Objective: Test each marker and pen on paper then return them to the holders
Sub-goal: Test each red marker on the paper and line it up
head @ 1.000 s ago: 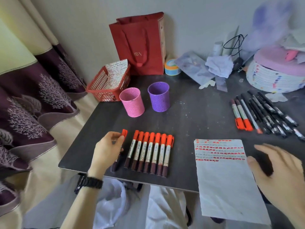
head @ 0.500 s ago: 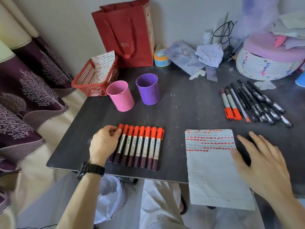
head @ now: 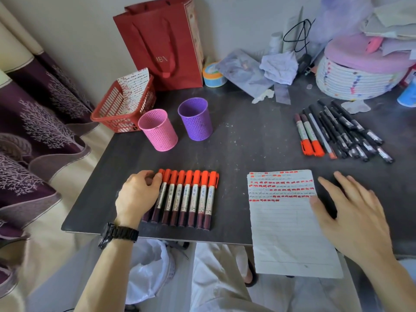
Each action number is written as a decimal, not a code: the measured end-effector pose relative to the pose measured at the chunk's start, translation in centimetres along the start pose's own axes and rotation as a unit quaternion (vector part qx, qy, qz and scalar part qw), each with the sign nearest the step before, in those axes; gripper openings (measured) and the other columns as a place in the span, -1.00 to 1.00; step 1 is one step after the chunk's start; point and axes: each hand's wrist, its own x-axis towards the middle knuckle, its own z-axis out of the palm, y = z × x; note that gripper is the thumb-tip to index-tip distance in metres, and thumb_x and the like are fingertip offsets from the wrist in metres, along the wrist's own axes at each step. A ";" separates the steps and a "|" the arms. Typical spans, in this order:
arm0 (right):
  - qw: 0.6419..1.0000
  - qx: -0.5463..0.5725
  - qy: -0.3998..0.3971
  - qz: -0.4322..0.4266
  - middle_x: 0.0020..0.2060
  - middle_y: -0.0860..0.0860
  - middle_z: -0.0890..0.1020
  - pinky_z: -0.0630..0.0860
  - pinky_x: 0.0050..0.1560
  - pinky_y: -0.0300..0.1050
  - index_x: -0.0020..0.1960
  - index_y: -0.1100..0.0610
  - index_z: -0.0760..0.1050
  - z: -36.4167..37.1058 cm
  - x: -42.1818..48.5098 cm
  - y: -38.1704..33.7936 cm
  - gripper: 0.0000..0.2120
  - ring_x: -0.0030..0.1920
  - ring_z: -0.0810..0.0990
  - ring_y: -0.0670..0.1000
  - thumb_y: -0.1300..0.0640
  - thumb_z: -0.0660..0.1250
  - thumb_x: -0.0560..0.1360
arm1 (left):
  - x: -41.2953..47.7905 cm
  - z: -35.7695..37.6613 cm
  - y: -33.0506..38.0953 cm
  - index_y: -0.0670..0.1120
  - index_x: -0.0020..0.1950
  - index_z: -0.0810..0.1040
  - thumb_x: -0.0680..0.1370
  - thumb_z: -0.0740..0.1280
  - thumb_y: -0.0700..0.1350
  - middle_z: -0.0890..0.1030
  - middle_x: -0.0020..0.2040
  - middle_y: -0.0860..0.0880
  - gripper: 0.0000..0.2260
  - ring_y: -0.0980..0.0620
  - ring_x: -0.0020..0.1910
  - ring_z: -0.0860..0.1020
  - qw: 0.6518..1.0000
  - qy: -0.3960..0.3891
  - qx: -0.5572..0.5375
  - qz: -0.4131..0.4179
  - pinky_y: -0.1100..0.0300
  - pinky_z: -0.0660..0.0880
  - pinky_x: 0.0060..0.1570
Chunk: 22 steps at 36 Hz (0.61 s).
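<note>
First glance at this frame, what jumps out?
The tight row of orange-capped markers at the front left of the dark table, with the left hand resting on its left end. Next, the lined paper at front right, striped with orange test marks, with the right hand at its edge. Behind the row stand a pink holder and a purple holder.

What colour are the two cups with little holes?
One cup is pink, and the other cup beside it is purple. The head view shows both.
</note>
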 end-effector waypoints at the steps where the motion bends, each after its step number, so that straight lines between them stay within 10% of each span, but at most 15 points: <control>1: 1.000 0.001 0.006 0.001 0.48 0.13 0.45 0.24 0.49 0.34 0.41 0.08 0.53 0.1 0.0 0.0 -0.37 0.51 0.35 0.20 -0.23 0.08 0.51 | -0.2 -0.1 0.4 0.10 0.27 0.58 0.58 0.27 0.22 0.61 0.15 0.00 -0.65 -0.11 0.15 0.58 1.000 0.005 0.004 0.001 0.00 0.50 0.10; 11: 1.000 0.002 0.019 -0.004 0.48 0.13 0.46 0.21 0.50 0.29 0.40 0.09 0.55 0.8 -0.1 0.5 -0.40 0.50 0.37 0.19 -0.21 0.09 0.53 | -2.4 2.2 10.0 0.13 0.19 0.61 0.57 0.34 0.08 0.58 0.08 0.10 -0.78 0.05 0.08 0.58 0.981 -0.029 -0.018 0.192 0.13 0.48 0.09; 22: 1.000 0.002 0.017 0.001 0.47 0.09 0.49 0.22 0.50 0.24 0.38 0.02 0.56 1.0 0.1 0.9 -0.45 0.50 0.37 0.13 -0.21 0.08 0.57 | -3.8 10.5 24.9 0.08 0.54 0.29 0.63 0.26 0.10 0.39 0.47 0.01 -0.52 -0.06 0.40 0.39 0.894 -0.204 0.028 0.399 -0.07 0.44 0.32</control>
